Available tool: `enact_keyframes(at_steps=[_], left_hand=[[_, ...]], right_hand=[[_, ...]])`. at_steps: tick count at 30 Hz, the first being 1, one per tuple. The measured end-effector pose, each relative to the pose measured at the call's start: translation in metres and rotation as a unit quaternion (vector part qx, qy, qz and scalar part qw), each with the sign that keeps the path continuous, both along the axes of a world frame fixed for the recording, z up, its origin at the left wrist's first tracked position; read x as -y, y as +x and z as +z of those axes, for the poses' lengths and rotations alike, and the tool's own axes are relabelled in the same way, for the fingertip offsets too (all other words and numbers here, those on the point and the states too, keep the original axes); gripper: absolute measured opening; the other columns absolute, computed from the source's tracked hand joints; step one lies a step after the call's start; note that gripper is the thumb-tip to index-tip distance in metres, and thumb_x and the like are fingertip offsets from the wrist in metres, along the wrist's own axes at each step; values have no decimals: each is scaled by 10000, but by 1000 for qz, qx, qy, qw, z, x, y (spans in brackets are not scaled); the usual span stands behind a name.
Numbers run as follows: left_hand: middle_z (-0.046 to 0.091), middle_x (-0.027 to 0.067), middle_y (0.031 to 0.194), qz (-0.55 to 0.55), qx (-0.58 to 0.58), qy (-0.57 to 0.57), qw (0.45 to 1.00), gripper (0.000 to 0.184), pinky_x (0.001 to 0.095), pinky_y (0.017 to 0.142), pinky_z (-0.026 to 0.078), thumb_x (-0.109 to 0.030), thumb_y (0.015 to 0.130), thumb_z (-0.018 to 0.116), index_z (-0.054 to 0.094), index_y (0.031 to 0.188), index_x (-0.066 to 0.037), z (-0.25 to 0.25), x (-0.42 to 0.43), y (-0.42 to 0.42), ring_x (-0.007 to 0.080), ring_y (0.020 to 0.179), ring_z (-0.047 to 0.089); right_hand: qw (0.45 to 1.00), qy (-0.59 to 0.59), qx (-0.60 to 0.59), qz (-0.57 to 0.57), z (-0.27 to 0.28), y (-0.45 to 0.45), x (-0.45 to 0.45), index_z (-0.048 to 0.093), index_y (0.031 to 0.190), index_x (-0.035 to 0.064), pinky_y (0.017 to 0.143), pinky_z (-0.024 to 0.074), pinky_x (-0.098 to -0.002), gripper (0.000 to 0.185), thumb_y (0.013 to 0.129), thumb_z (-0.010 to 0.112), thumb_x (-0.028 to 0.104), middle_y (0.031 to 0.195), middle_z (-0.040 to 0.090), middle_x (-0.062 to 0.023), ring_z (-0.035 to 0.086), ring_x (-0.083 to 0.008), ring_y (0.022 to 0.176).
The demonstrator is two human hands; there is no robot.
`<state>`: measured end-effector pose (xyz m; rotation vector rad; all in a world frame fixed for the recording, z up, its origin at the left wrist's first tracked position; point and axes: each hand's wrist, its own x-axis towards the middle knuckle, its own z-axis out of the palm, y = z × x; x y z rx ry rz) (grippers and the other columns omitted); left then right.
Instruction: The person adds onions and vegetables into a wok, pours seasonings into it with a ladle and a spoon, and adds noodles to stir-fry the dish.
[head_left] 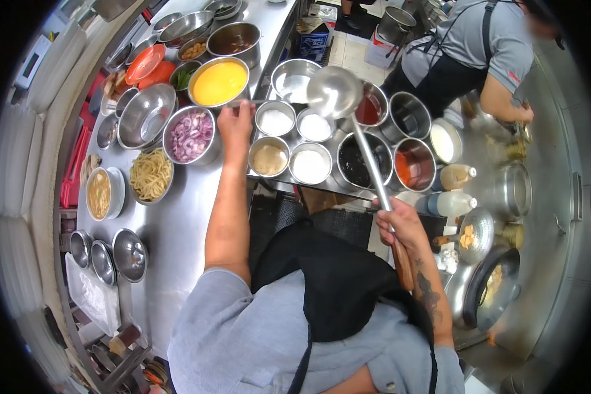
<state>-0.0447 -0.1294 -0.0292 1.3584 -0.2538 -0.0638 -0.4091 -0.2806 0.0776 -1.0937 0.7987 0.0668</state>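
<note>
My right hand (400, 222) is closed around the handle of a large metal ladle (369, 161) with a wooden grip end. The ladle's bowl hangs over the steel containers, above a container of white granules (316, 126). My left hand (236, 123) is pinched shut beside the pot of yellow liquid (218, 83) and the bowl of sliced red onions (189, 135). A thin dark strip runs past its fingertips; whether the fingers grip it is hard to see. Close by stand containers of white seasoning (274, 120), tan powder (268, 157) and dark sauce (361, 159).
Noodles (152, 175) and a soup bowl (99, 194) stand on the left counter (184, 226). A wok (492, 289) and a perforated skimmer (474, 235) with food lie at right, near squeeze bottles (454, 203). Another person (466, 52) works at the upper right.
</note>
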Motion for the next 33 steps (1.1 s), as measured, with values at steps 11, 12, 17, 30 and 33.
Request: enact_keyframes(at_steps=[11, 12, 17, 30, 33], left_hand=[[668, 187, 824, 30, 244, 327, 912, 116, 372, 677, 503, -94, 880, 611, 634, 897, 18, 17, -58, -74, 289, 749, 663], [661, 191, 823, 17, 259, 349, 900, 107, 380, 679, 500, -87, 876, 611, 633, 905, 14, 11, -60, -81, 309, 758, 659], [620, 205, 796, 2, 248, 358, 900, 75, 409, 659, 473, -63, 870, 583, 602, 886, 8, -39, -60, -85, 386, 749, 602], [630, 211, 817, -30, 200, 314, 928, 108, 422, 673, 474, -82, 870, 586, 608, 908, 16, -52, -65, -89, 372, 757, 611], [638, 209, 815, -26, 186, 294, 937, 112, 419, 680, 480, -83, 869, 589, 607, 912, 18, -51, -67, -91, 370, 762, 619]], right_hand=[[999, 28, -11, -19, 15, -1, -8, 524, 1155, -12, 344, 307, -212, 293, 870, 519, 52, 630, 465, -25, 404, -82, 364], [1000, 19, -7, -18, 16, -1, -8, 522, 1155, -13, 345, 308, -212, 294, 868, 519, 53, 630, 463, -25, 403, -83, 364], [1000, -3, 5, -14, 20, -3, -9, 511, 1156, -19, 354, 313, -203, 298, 866, 513, 51, 633, 454, -28, 399, -87, 366], [1000, -7, 0, -1, 25, -10, -10, 490, 1204, -24, 361, 343, -219, 334, 875, 513, 29, 647, 469, -41, 422, -96, 387], [1000, -7, -3, 5, 27, -10, -11, 486, 1209, -25, 360, 343, -221, 339, 876, 513, 29, 645, 468, -43, 420, -97, 388]])
